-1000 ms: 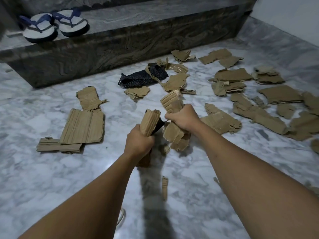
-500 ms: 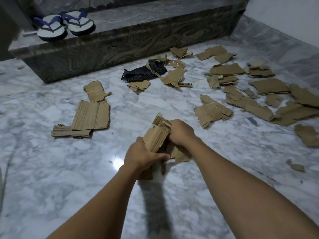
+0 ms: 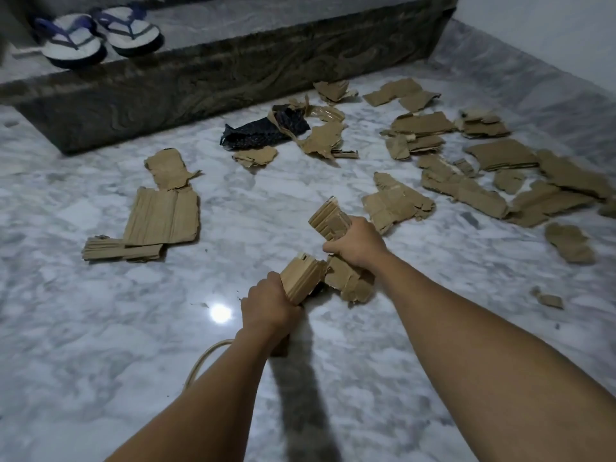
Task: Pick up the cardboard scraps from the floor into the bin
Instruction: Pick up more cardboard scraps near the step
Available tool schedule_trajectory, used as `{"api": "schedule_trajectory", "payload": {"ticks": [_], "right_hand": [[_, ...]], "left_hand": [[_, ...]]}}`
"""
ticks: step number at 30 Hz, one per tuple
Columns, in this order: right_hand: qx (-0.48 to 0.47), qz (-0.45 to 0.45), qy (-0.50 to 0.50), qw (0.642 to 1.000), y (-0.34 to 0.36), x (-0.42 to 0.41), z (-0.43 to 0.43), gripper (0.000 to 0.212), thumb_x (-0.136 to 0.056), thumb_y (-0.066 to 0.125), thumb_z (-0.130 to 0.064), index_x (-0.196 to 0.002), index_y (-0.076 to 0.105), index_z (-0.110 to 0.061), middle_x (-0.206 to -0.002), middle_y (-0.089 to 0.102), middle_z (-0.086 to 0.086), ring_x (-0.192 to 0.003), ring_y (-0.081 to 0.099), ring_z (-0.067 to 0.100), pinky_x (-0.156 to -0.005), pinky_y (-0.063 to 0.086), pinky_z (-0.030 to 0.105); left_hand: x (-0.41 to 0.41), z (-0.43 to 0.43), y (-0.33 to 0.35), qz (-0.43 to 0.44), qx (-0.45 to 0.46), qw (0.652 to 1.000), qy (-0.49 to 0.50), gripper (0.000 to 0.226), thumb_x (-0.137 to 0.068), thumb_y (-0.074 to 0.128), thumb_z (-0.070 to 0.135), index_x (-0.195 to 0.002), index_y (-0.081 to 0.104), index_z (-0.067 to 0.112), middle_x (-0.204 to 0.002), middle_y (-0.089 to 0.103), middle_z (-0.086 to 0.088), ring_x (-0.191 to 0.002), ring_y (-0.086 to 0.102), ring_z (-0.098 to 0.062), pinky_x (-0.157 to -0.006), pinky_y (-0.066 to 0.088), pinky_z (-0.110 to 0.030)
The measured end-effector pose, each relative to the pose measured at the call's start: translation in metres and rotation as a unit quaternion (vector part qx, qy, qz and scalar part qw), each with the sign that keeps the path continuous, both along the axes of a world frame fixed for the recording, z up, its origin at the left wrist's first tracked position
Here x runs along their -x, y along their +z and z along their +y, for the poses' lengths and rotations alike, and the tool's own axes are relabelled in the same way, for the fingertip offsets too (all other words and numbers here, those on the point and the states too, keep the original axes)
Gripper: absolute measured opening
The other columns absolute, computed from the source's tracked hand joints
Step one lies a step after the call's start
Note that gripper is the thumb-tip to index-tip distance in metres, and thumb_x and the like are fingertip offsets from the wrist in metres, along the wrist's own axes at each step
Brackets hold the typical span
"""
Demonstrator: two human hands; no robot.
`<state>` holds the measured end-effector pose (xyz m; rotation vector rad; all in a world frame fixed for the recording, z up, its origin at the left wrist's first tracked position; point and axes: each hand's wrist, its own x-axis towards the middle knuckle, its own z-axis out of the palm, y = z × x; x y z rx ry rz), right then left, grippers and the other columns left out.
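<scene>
- Cardboard fills both hands. The left hand [image 3: 266, 305] has its fingers curled tight round a folded wad [image 3: 301, 278], held just above the marble floor [image 3: 100, 328] near the middle.
- The right hand [image 3: 358, 245] is a little farther away, and its fingers are wrapped round a bigger bunch [image 3: 330, 220]. Torn ends stick out above and below the fist.
- The two bunches almost touch. I think the person is squashing them into one load to carry.
- No bin shows anywhere, so I cannot tell if any scraps are inside it yet.
- A lot is left to do. On the left lie a wide flat sheet [image 3: 163, 216], a torn piece [image 3: 168, 170] behind it, and a thin strip [image 3: 120, 250] in front.
- On the right there is a big messy spread of scraps [image 3: 466, 191] going far back, plus a ragged piece [image 3: 396, 205] just past the right hand and a tiny bit [image 3: 548, 299] near the right arm.
- More scraps lie far back, beside a dark cloth [image 3: 263, 131] by the stone step [image 3: 233, 75].
- My guess is that the job is only just begun. Most of the cardboard is on the floor, not picked up.
</scene>
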<state>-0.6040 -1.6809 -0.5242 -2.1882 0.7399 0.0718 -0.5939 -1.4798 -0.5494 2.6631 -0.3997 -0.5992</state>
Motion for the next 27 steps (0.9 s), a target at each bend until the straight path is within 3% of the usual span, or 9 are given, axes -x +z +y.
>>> {"api": "schedule_trajectory", "payload": {"ticks": [6,9,12,15,19,24,27], "right_hand": [[-0.045,0.013,-0.085,0.995,0.022,0.048,-0.032,0.039,-0.072,0.079,-0.031,-0.072,0.043,-0.016,-0.066,0.046,0.002,-0.058,0.043,0.021,-0.055,0.034,0.033],[-0.031,0.029,-0.104,0.994,0.021,0.084,-0.032,0.032,-0.07,0.077,-0.033,-0.074,0.053,-0.012,-0.068,0.054,0.005,-0.06,0.05,0.023,-0.056,0.04,0.033],[0.002,0.052,-0.113,0.992,0.017,0.116,-0.024,0.029,-0.072,0.076,-0.035,-0.071,0.054,-0.015,-0.068,0.057,0.004,-0.061,0.054,0.024,-0.056,0.041,0.031],[0.046,0.079,-0.105,0.99,0.008,0.136,-0.015,0.028,-0.077,0.074,-0.039,-0.078,0.063,-0.014,-0.074,0.065,0.004,-0.065,0.06,0.024,-0.055,0.043,0.029],[0.098,0.103,-0.085,0.986,-0.006,0.144,-0.006,0.029,-0.081,0.071,-0.046,-0.089,0.066,-0.018,-0.08,0.065,0.002,-0.075,0.063,0.028,-0.059,0.042,0.028],[0.129,0.098,-0.131,0.978,-0.014,0.141,-0.003,0.032,-0.081,0.068,-0.044,-0.094,0.069,-0.014,-0.09,0.071,0.007,-0.082,0.066,0.032,-0.062,0.044,0.029],[0.12,0.112,-0.137,0.977,-0.009,0.138,-0.005,0.031,-0.076,0.071,-0.044,-0.086,0.066,-0.015,-0.084,0.069,0.005,-0.078,0.065,0.03,-0.059,0.043,0.028]], "left_hand": [[0.006,0.0,-0.003,-0.052,-0.009,0.998,-0.029,0.031,-0.08,0.062,0.024,-0.106,0.052,0.011,-0.11,0.05,-0.008,-0.085,0.055,-0.029,-0.074,0.045,-0.04],[0.01,-0.001,-0.001,-0.068,-0.016,0.996,-0.048,0.027,-0.085,0.057,0.018,-0.109,0.051,0.009,-0.111,0.045,-0.011,-0.081,0.053,-0.03,-0.072,0.046,-0.04],[0.011,-0.002,0.003,-0.068,-0.026,0.995,-0.066,0.024,-0.086,0.055,0.018,-0.108,0.05,0.01,-0.104,0.052,-0.011,-0.086,0.055,-0.03,-0.073,0.046,-0.039],[0.01,-0.003,0.006,-0.074,-0.027,0.994,-0.078,0.023,-0.085,0.056,0.018,-0.105,0.049,0.01,-0.094,0.055,-0.008,-0.08,0.053,-0.028,-0.067,0.043,-0.037],[0.009,-0.008,0.008,-0.065,-0.016,0.995,-0.077,0.024,-0.082,0.058,0.017,-0.103,0.048,0.01,-0.092,0.058,-0.01,-0.076,0.051,-0.027,-0.062,0.039,-0.034],[0.016,-0.015,0.016,-0.032,0.024,0.996,-0.086,0.032,-0.078,0.067,0.023,-0.103,0.05,0.011,-0.088,0.055,-0.007,-0.077,0.051,-0.028,-0.063,0.04,-0.032],[0.017,-0.023,0.019,-0.01,0.064,0.995,-0.08,0.037,-0.074,0.073,0.025,-0.102,0.053,0.013,-0.087,0.057,-0.003,-0.075,0.052,-0.025,-0.058,0.038,-0.029]]}}
